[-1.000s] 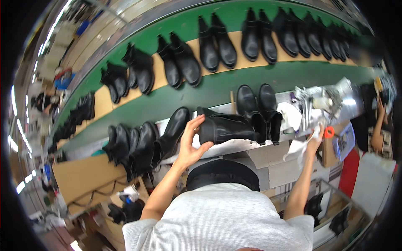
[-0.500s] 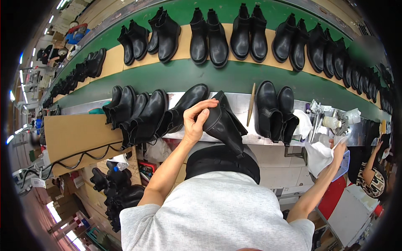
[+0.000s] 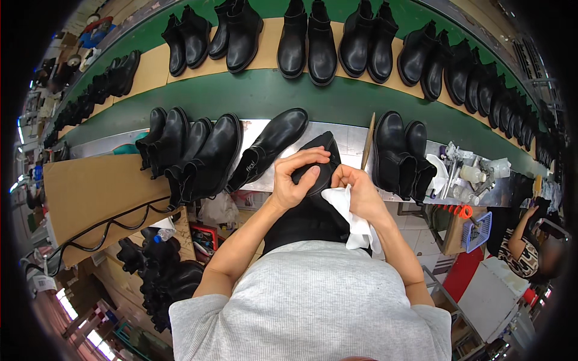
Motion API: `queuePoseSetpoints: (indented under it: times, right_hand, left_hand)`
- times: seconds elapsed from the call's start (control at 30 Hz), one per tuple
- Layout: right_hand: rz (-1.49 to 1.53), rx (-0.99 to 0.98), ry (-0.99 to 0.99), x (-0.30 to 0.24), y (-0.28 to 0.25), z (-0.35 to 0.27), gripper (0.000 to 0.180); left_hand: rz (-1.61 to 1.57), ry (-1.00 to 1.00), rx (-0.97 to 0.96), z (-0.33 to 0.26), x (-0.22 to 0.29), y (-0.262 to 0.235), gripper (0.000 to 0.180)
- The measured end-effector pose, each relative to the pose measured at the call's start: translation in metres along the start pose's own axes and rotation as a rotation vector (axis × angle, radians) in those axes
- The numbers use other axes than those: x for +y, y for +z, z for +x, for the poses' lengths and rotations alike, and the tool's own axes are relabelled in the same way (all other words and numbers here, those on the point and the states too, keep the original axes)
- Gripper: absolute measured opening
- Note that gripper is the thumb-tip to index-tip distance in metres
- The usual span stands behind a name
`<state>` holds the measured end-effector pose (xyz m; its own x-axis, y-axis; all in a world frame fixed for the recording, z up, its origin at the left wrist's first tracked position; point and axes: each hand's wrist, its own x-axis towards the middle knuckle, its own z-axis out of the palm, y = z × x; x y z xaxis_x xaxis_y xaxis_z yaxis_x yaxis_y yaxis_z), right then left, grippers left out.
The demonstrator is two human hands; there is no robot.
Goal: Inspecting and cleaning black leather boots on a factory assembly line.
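In front of my waist, my left hand [image 3: 301, 177] wraps its fingers and thumb around a black ankle boot [image 3: 317, 143], which is tilted and partly hidden by the hand. My right hand [image 3: 361, 191] is closed on a white cloth [image 3: 356, 228] that hangs down below it. Its fingertips meet the right side of the same boot; exactly what they press there is hidden. A single black boot [image 3: 274, 144] lies on its side on the metal bench to the left of my left hand. To the right of my right hand stands a pair of black boots [image 3: 391, 144].
A thin pointed stick [image 3: 368, 141] lies beside that pair. Tools and a clear bottle [image 3: 472, 174] sit farther right. More boots [image 3: 211, 159] stand on the left, by a cardboard sheet [image 3: 102, 195]. Boot pairs line the green conveyor [image 3: 241, 93]. Another person's arm [image 3: 519, 234] shows at far right.
My right hand has come in from the far right with the white cloth and now meets the boot. The boot in my left hand has been turned.
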<state>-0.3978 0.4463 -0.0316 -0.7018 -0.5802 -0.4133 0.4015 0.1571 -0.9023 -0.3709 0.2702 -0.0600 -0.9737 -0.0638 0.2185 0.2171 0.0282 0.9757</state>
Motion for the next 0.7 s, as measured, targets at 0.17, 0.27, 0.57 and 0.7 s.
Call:
queuePoseSetpoints:
  times: [0.17, 0.27, 0.57, 0.7]
  right_hand:
    - [0.014, 0.042, 0.072, -0.008, 0.004, -0.001, 0.014]
    - [0.810, -0.023, 0.320, 0.001, -0.007, -0.007, 0.016]
    - [0.595, 0.069, 0.315, -0.009, -0.001, -0.007, 0.014]
    - [0.316, 0.066, 0.167, -0.004, 0.005, -0.009, 0.013]
  left_hand:
    - [0.006, -0.005, -0.022, 0.003, 0.002, -0.005, 0.020]
    - [0.000, 0.004, -0.037, 0.004, 0.003, -0.006, 0.021]
    - [0.021, 0.008, -0.076, 0.010, 0.002, -0.006, 0.021]
    - [0.004, 0.010, -0.088, 0.010, 0.001, -0.006, 0.021]
